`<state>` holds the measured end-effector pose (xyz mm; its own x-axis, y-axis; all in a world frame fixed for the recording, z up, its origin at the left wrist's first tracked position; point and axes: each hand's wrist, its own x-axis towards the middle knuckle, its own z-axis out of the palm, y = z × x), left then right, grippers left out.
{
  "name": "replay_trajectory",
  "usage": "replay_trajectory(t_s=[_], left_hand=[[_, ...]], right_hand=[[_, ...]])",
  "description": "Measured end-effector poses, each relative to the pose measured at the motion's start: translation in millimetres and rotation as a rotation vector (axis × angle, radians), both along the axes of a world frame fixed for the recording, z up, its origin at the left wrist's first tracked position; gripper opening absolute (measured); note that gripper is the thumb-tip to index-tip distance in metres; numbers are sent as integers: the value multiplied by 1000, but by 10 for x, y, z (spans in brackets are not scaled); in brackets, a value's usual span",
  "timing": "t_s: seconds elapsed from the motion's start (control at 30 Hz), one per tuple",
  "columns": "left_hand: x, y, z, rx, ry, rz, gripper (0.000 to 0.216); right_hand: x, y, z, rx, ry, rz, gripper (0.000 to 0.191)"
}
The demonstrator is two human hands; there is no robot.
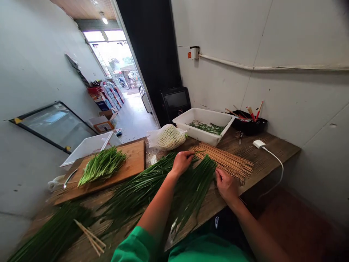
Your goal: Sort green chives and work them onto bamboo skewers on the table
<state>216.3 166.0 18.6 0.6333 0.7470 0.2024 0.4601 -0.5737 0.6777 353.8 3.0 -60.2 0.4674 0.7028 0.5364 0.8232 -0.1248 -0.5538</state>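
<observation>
1. In the head view we see our left hand [182,162] resting curled on the far tips of a long bundle of green chives [188,189]; its grip seems pressed onto the leaves, though we cannot tell whether it pinches any.
2. Our right hand [225,183] sits at the chives' right edge, fingers bent inward, just beside a fan of thin, pale wooden skewers [226,162]; we cannot tell whether it holds anything.
3. The worktop [275,147] is rough, dark, grainy wood; its near edge runs just beneath our wrists, and bare room lies to the right around a white charger [259,144].
4. A smooth wooden cutting board [133,163] carries short cut greens [102,165].
5. Behind the skewers stand a white plastic tub [203,135] and a net bag [167,137].
</observation>
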Motion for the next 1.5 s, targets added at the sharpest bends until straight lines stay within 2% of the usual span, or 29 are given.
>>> replay_trajectory(t_s=[0.23,0.63,1.5], left_hand=[[161,-110,-95,-98,-174,89,22],[187,-86,-154,-185,-237,160,18],[253,-154,-130,-146,-305,143,15]], right_hand=[[-8,-13,11,7,31,44,34],[-1,-14,8,-4,16,48,35],[18,6,-49,15,-36,64,34]])
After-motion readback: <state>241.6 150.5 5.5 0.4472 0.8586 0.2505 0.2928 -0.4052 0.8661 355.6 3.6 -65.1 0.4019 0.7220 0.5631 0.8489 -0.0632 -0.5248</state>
